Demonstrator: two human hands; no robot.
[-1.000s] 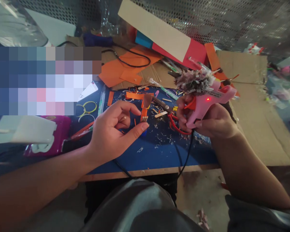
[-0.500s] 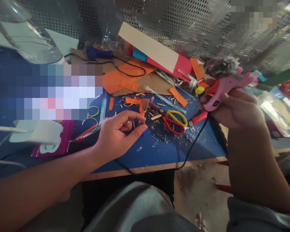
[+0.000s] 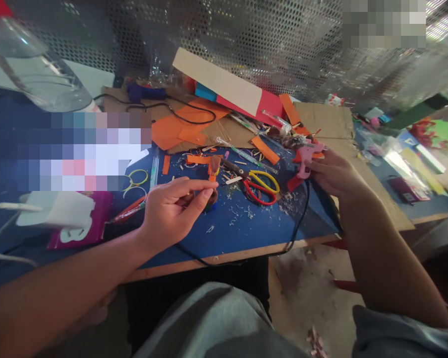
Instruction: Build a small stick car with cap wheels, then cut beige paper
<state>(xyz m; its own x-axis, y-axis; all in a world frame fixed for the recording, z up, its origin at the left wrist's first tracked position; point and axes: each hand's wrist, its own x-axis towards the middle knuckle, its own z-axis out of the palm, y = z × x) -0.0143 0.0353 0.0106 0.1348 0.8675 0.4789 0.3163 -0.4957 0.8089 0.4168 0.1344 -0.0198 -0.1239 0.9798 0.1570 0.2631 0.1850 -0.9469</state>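
Note:
My right hand (image 3: 330, 171) holds a pink glue gun (image 3: 306, 158) low over the right side of the blue table, its black cord hanging towards the front edge. My left hand (image 3: 175, 204) has thumb and index finger pinched together, but whatever is between them is too small to make out. Just behind those fingertips rises a small piece with a brown rounded top (image 3: 214, 163) and orange below; I cannot tell whether the fingers touch it. Scissors with red and yellow handles (image 3: 262, 188) lie between my hands.
Orange sheets (image 3: 171, 129), cardboard (image 3: 317, 119) and white shavings (image 3: 250, 204) litter the blue table (image 3: 231, 233). A large clear bottle (image 3: 41, 69) and a white plug on a purple box (image 3: 104, 209) stand left. At the back lies a dark blue corded tool (image 3: 145, 92).
My right hand has lowered the glue gun towards the table and moved it left. The left hand stays pinched, shifting slightly left in view. The camera view has turned a little.

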